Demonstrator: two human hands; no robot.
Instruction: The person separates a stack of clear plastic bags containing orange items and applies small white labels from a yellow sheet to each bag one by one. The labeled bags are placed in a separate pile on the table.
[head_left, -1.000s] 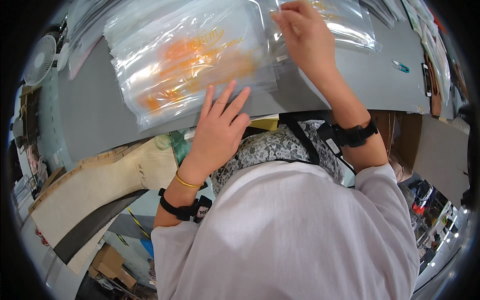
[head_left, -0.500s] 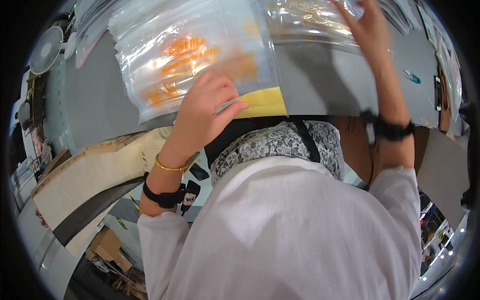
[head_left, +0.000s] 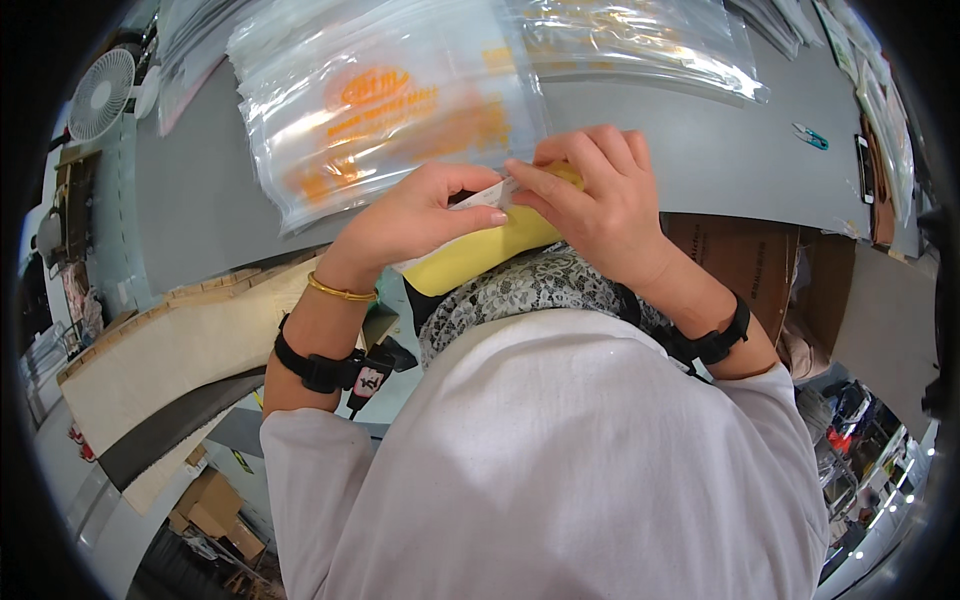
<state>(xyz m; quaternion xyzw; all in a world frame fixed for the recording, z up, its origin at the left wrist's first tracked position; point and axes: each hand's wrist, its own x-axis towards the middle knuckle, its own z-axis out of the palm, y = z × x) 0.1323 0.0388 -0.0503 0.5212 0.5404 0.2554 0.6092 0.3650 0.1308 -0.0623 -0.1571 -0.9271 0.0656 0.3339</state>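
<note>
A yellow sheet point(head_left: 475, 258) with a narrow white strip point(head_left: 490, 196) along its upper edge is held at the table's front edge, in front of my lap. My left hand point(head_left: 405, 215) grips it from the left, thumb laid over the strip. From the right, my right hand point(head_left: 605, 205) pinches the strip's right end between thumb and forefinger, its other fingers curled over the yellow sheet. Just beyond both hands lies a stack of clear plastic bags point(head_left: 290, 150) with orange print.
More clear bags point(head_left: 640, 50) lie at the back right. Small blue thread snips point(head_left: 811, 136) and a phone point(head_left: 864, 168) rest on the grey table's right side. A white fan point(head_left: 100, 95) stands far left. An open cardboard box point(head_left: 740, 265) is below the table's right edge.
My right hand has come back from the far bags to the yellow sheet and pinches its strip. The sheet, in my left hand, has moved nearer to me and tilted.
</note>
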